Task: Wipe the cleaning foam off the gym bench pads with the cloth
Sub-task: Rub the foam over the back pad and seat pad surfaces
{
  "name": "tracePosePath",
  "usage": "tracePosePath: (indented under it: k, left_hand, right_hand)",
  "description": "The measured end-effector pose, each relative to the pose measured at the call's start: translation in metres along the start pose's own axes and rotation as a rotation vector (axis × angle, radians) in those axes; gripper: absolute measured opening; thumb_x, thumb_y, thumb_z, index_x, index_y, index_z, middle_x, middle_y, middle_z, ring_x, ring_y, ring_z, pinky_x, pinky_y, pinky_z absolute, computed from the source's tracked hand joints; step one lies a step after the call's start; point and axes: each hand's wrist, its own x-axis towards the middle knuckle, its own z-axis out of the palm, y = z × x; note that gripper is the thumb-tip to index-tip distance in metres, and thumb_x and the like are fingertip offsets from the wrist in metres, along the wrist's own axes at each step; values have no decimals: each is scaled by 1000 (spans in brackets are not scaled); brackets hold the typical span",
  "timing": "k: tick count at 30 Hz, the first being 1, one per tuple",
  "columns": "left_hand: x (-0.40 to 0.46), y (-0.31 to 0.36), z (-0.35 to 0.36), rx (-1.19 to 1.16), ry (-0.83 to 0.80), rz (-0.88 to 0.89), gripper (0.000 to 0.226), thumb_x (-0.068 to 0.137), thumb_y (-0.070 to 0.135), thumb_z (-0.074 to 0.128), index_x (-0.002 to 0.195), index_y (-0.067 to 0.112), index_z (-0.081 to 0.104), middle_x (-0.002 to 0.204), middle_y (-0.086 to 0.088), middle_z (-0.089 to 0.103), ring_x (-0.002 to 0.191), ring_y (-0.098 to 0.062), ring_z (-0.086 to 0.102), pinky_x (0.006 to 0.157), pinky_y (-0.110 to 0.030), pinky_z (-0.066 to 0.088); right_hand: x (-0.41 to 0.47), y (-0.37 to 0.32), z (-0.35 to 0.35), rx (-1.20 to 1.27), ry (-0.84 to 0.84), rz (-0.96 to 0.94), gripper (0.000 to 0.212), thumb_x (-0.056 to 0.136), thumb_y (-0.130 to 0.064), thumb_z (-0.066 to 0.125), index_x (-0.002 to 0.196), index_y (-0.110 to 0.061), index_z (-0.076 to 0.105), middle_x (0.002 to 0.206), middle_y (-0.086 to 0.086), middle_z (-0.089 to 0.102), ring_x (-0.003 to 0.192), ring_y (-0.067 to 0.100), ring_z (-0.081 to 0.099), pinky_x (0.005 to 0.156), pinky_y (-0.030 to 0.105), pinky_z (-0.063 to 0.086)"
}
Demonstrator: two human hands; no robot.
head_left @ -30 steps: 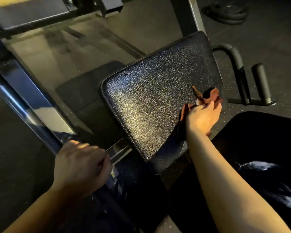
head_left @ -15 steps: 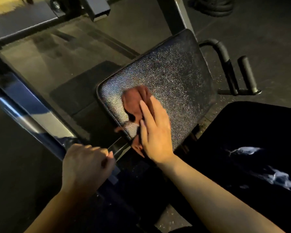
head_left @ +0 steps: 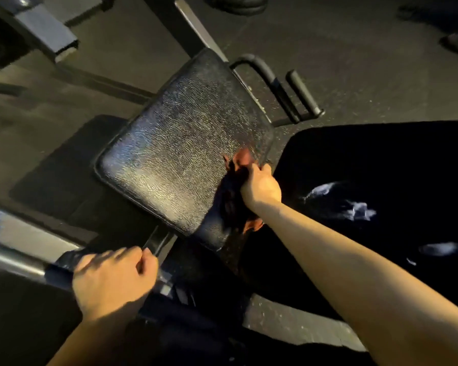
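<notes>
The reddish-brown cloth [head_left: 234,191] lies bunched against the near right edge of the black textured pad [head_left: 180,159], partly in shadow, with one end sticking up past the knuckles and another hanging below the pad's corner. The right hand [head_left: 261,188] has its grip closed around the cloth, fingers curled over it and pressed to the pad's edge. The pad is tilted, its cracked surface glinting under the light; no foam can be made out on it. To the right, just past the forearm, a second dark pad [head_left: 381,196] carries several white smears of foam [head_left: 354,207]. The left hand [head_left: 111,281] has its grip closed around a padded bar [head_left: 61,268] of the machine frame at lower left. Beyond the pad's far corner two black handles [head_left: 302,91] stand on the speckled rubber floor [head_left: 354,62], and a steel beam [head_left: 196,25] runs away from it
</notes>
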Motion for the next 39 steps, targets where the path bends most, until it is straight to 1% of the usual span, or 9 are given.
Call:
tracePosePath:
  k: [6, 10, 13, 21, 25, 27, 31, 36, 39]
  left_hand:
    - [-6, -1, -1, -47, -134, 40, 39, 80, 28, 42, 47, 9, 52, 46, -17, 53, 45, -36, 55, 60, -40, 38]
    - [-7, -5, -9, -15, -250, 40, 31, 75, 28, 47, 49, 12, 50, 50, -14, 55, 50, -35, 57, 63, -41, 39]
    - [-6, -9, -9, -4, -326, 53, 27, 73, 28, 48, 50, 14, 52, 52, -12, 56, 53, -34, 58, 65, -40, 39]
    - [0, -1, -28, -24, -508, 51, 20, 81, 24, 59, 64, 16, 62, 59, -9, 61, 60, -34, 61, 65, -41, 43]
    - [31, 36, -37, -201, -175, 242, 22, 79, 29, 51, 80, 14, 67, 72, -8, 66, 70, -33, 62, 68, -39, 42]
    - [65, 59, -29, -254, -79, 411, 32, 84, 34, 46, 93, 15, 70, 90, -6, 69, 87, -30, 63, 82, -41, 36]
    - [103, 66, 18, -8, -269, 566, 58, 90, 49, 34, 131, 16, 58, 142, -8, 51, 136, -33, 39, 112, -56, 22]
    - [101, 63, 56, 74, -197, 645, 64, 92, 51, 33, 141, 12, 47, 146, -12, 46, 136, -35, 39, 114, -51, 19]
    - [100, 61, 58, 67, -134, 653, 58, 92, 46, 39, 138, 13, 51, 145, -9, 48, 134, -33, 43, 110, -49, 28]
  right_hand:
    - [-105, 39, 5, -595, -249, -355, 40, 95, -32, 43, 133, -21, 49, 147, 8, 26, 132, 31, 30, 99, 45, 34]
    - [-132, 66, 17, -687, -337, -579, 75, 94, -63, 27, 150, -12, 24, 161, 4, 7, 147, 24, -1, 118, 49, -3]
    - [-140, 76, 5, -795, -430, -678, 87, 89, -70, 30, 153, -15, 9, 161, 7, -1, 148, 25, -7, 120, 46, -2]
    - [-132, 71, 11, -726, -359, -621, 60, 97, -51, 38, 149, -23, 26, 151, 1, 30, 143, 26, 14, 116, 43, 17]
    - [-135, 78, 22, -591, -258, -565, 52, 96, -43, 43, 143, -21, 40, 148, 0, 38, 144, 27, 19, 117, 43, 14]
    - [-137, 80, 24, -546, -244, -558, 49, 91, -41, 52, 136, -21, 51, 140, 0, 50, 140, 29, 32, 114, 45, 21]
    - [-113, 85, 17, -514, -118, -527, 44, 86, -42, 43, 119, -25, 66, 121, -4, 64, 126, 25, 52, 109, 43, 29]
    - [-23, 93, -3, -551, -86, -470, 49, 99, -40, 38, 144, -21, 38, 148, 1, 37, 145, 25, 15, 118, 42, 5]
    - [30, 91, -13, -588, -35, -388, 49, 100, -42, 33, 145, -22, 37, 150, 1, 32, 144, 25, 13, 117, 41, 4]
